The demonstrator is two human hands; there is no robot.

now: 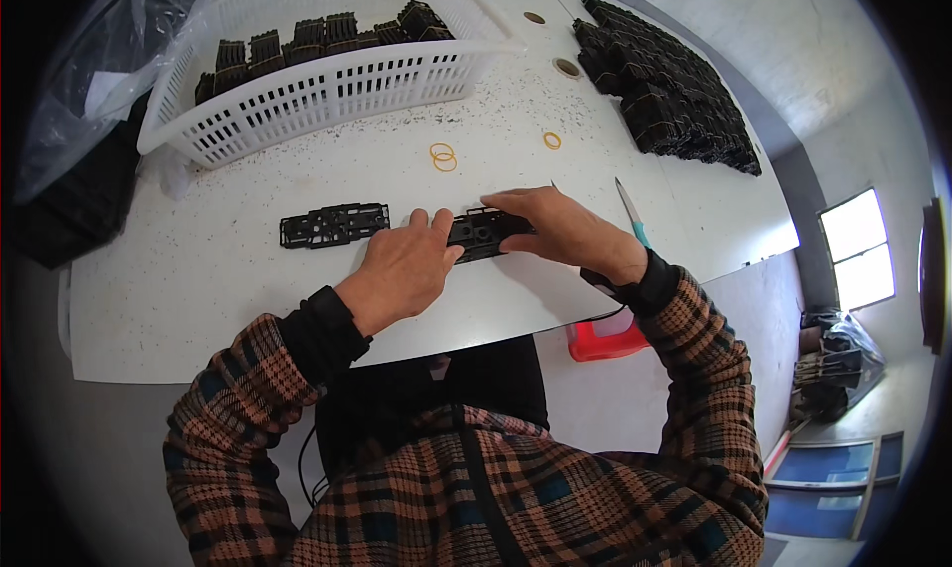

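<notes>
A black moulded plastic frame with cut-outs lies on the white table in front of me, between my two hands. My left hand holds its left end, thumb at the near edge and fingers at the far side. Around the right end, my right hand has its fingers over the far edge and its thumb at the near side, hiding that end. To the left, close to my left fingers, lies a second black plastic frame, flat and untouched.
A white slotted basket at the back left holds banded bundles of black parts. More bundles are stacked at the back right. Yellow rubber bands, a knife and black specks lie on the table. A red stool stands below.
</notes>
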